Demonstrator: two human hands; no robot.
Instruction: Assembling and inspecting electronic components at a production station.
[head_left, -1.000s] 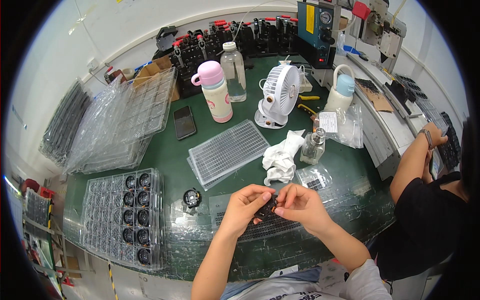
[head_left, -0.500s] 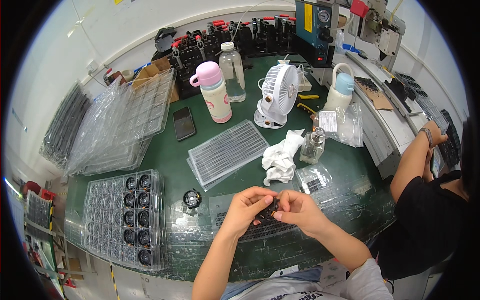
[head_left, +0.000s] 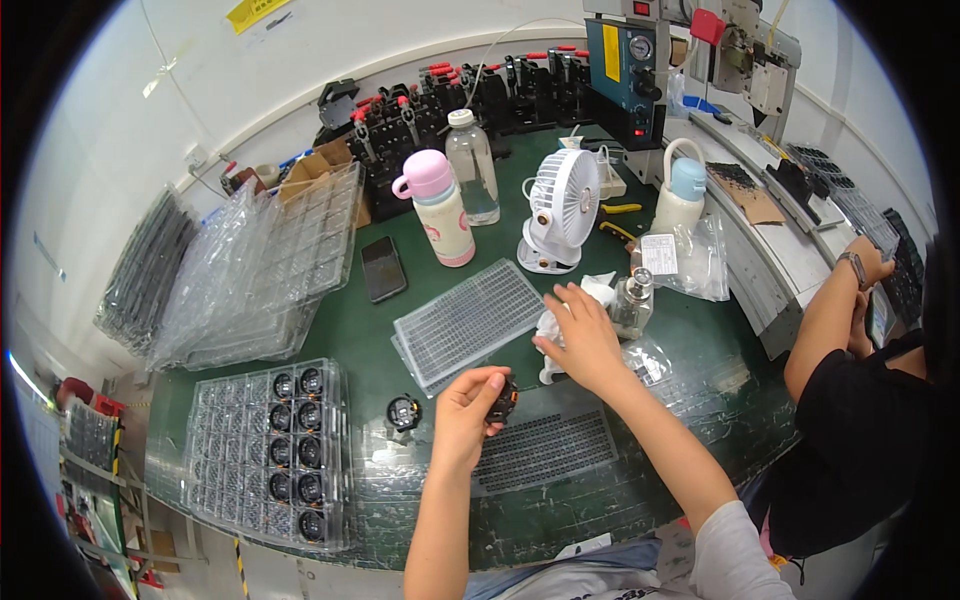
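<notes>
Fingers, left hand [head_left: 463,418]: closed on edge of round dark part [head_left: 504,400], likely to spare its face | right hand [head_left: 585,340]: fingers spread at white cloth [head_left: 598,289], contact unclear | part: held over bench [head_left: 350,332] near gridded sheet [head_left: 555,448], black with orange edge bits, detail too small

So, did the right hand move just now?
Yes, the right hand moved forward, toward the white fan, away from the left hand, to the white cloth.
</notes>
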